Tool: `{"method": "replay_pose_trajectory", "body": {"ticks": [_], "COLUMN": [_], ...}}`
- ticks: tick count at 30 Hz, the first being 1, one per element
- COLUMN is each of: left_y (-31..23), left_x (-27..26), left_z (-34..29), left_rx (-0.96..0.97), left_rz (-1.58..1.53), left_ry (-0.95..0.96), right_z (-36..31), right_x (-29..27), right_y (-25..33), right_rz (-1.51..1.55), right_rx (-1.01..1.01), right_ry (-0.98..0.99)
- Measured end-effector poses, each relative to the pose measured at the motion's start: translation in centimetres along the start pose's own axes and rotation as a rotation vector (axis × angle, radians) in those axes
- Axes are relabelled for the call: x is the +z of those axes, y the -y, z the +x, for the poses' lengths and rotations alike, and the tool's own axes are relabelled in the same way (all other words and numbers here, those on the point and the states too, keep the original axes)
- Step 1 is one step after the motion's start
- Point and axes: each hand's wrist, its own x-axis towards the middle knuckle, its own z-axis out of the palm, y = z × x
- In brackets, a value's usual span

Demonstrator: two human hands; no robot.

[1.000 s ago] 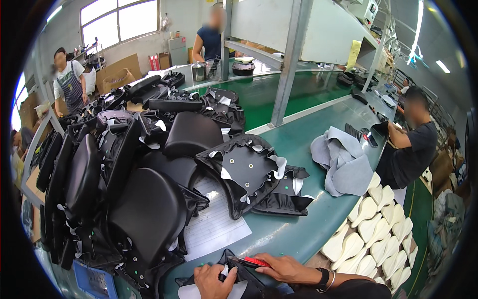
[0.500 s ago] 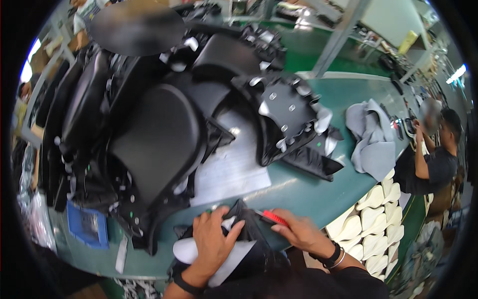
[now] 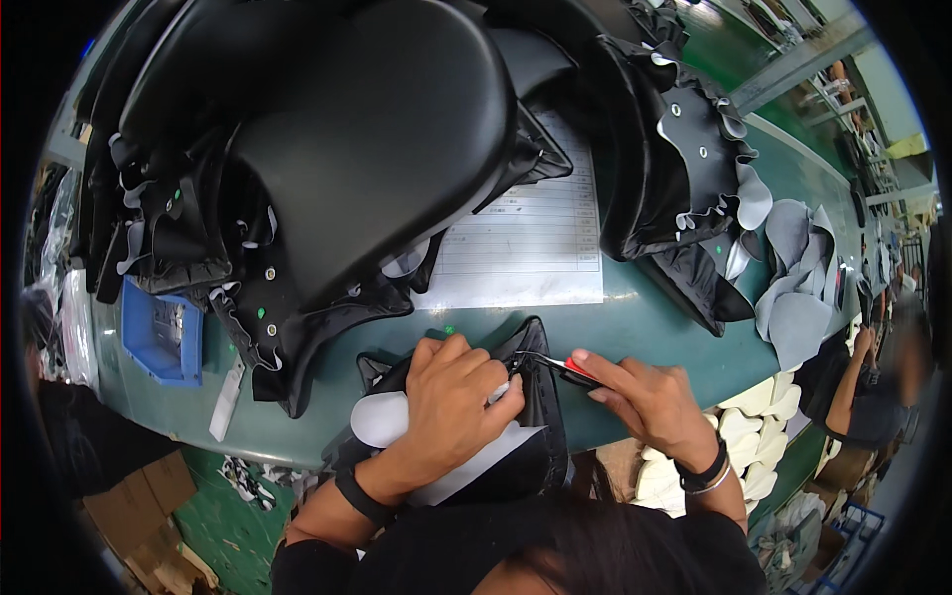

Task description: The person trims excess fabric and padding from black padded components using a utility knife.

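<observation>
My left hand (image 3: 454,402) is closed with bent fingers on a black leather piece (image 3: 496,456) at the table's near edge. A bit of white material shows at its thumb. My right hand (image 3: 650,402) grips a slim hand tool (image 3: 573,367) with a red and black handle. The tool's thin metal tip reaches the leather's raised corner, just right of my left fingertips. Whether the tip goes into the leather, I cannot tell. A pale rounded pad (image 3: 380,419) and a light grey strip (image 3: 476,466) lie on the piece, partly beneath my left wrist.
Large black saddles (image 3: 377,129) crowd the table's far and left side. A printed sheet (image 3: 516,263) lies beyond my hands. Grey cloth pieces (image 3: 798,288) are at the right, cream-coloured shaped pads (image 3: 754,426) below them. A blue bin (image 3: 162,337) stands left. Another person (image 3: 878,382) works far right.
The view has dipped closer to the hands. My left fingers have curled in from a flatter spread, and the tool's tip now meets the leather corner. The other person's arm has lowered.
</observation>
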Motion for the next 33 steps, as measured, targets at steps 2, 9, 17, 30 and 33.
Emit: {"method": "replay_pose_trajectory", "body": {"ticks": [2, 9, 17, 30, 33], "left_y": [0.0, 0.9, 2.0, 1.8, 2.2], "left_x": [0.0, -0.8, -1.3, -1.1, -2.1], "left_z": [0.0, 0.4, 0.5, 0.0, 0.0], "left_rx": [-0.014, -0.112, -0.156, -0.020, -0.131], "left_rz": [0.001, -0.377, -1.040, -0.738, -1.107], "left_ry": [0.020, -0.042, -0.090, -0.112, -0.249], "right_z": [1.0, -0.2, -5.0, -0.1, -2.1], "right_x": [-0.8, -1.3, 1.6, -1.0, 0.4], "right_y": [0.2, 1.9, 4.1, 3.3, 3.5], "right_rz": [-0.149, -0.168, -0.093, -0.238, -0.176], "right_rx": [-0.084, -0.016, 0.182, 0.051, 0.108], "right_ry": [0.190, 0.428, 0.229, 0.342, 0.308]}}
